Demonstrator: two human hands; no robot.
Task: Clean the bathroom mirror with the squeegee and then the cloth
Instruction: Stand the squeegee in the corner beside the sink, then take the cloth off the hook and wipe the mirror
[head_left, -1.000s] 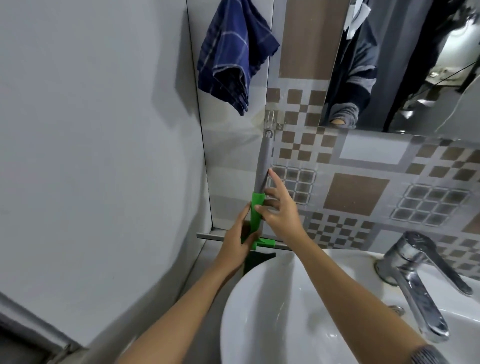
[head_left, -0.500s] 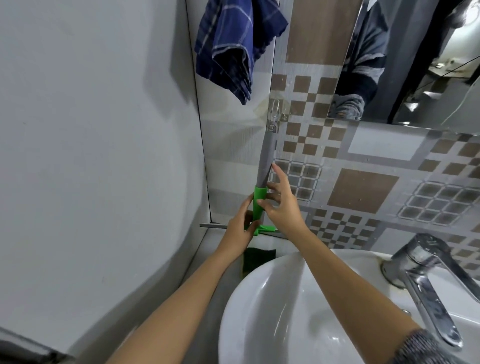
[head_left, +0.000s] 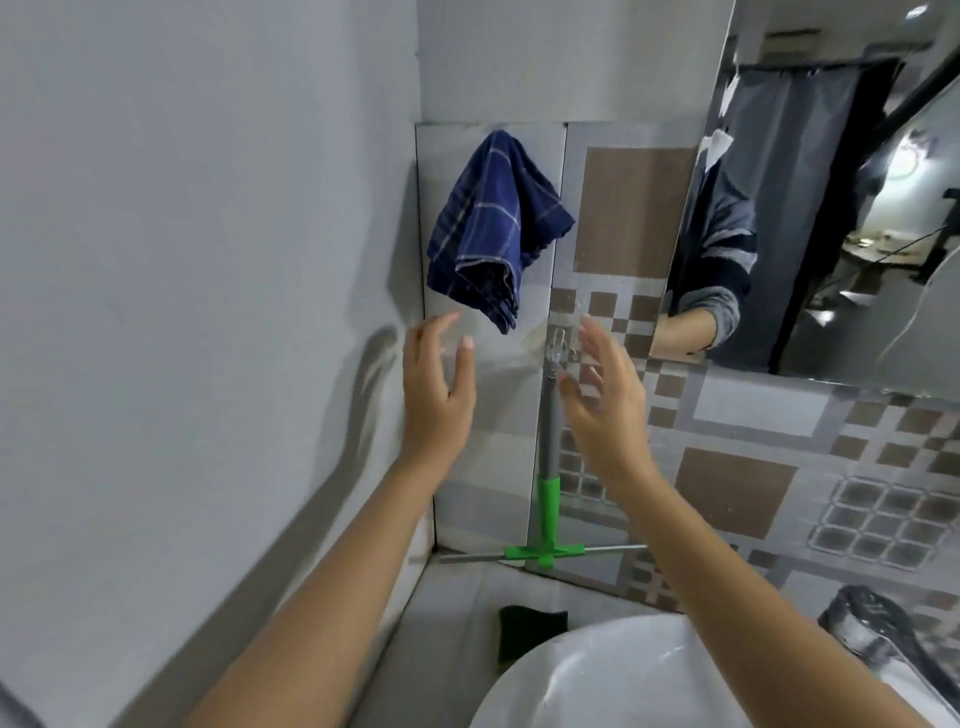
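Note:
A squeegee (head_left: 547, 499) with a grey and green handle hangs from a wall hook (head_left: 558, 345), its blade level just above the counter. A dark blue checked cloth (head_left: 493, 228) hangs on the wall above and to the left of it. The mirror (head_left: 831, 208) fills the upper right. My left hand (head_left: 436, 389) is raised below the cloth, fingers apart, holding nothing. My right hand (head_left: 608, 395) is raised just right of the squeegee handle, fingers apart, also holding nothing. Neither hand touches the cloth.
A white basin (head_left: 623, 675) sits at the bottom right with a chrome tap (head_left: 878, 639) behind it. A dark green sponge (head_left: 530, 629) lies on the counter by the basin. A plain grey wall closes off the left side.
Both hands have let go of the squeegee and risen toward the cloth. The squeegee now hangs alone on its hook. The view has tilted upward.

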